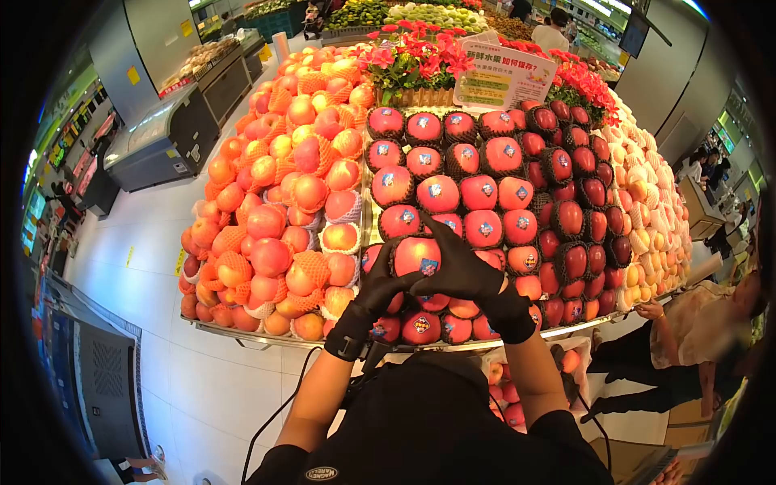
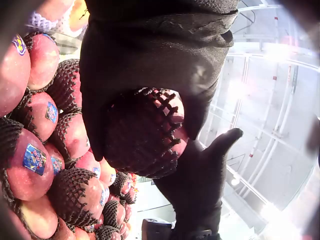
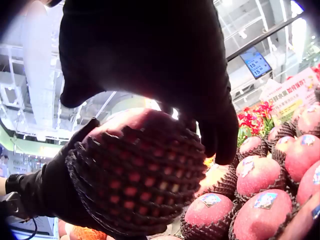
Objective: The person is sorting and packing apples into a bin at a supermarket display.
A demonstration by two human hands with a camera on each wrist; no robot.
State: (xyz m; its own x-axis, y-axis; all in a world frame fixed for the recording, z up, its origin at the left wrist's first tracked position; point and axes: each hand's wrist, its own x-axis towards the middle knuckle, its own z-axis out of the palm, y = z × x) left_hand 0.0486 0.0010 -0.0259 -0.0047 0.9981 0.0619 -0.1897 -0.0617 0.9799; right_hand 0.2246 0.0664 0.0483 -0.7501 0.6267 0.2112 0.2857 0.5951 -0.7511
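A large red apple (image 1: 411, 254) with a blue sticker sits in a black foam net, raised over the apple display. My black-gloved left hand (image 1: 383, 284) grips it from the left and below; in the right wrist view the netted side of the apple (image 3: 137, 175) faces the camera. My right hand (image 1: 462, 265), gloved too, arches over the fruit's right side with its fingers extended and thumb spread. Seen from the left wrist, the right hand's thumb (image 2: 227, 140) stands out away from the apple (image 2: 145, 132).
Rows of netted red apples (image 1: 478, 192) lie under and beyond my hands. Paler apples in orange nets (image 1: 267, 242) are heaped left, light-netted fruit (image 1: 647, 218) right. Red flowers (image 1: 420, 61) and a sign (image 1: 507, 74) stand behind. A person (image 1: 695, 331) is at the right.
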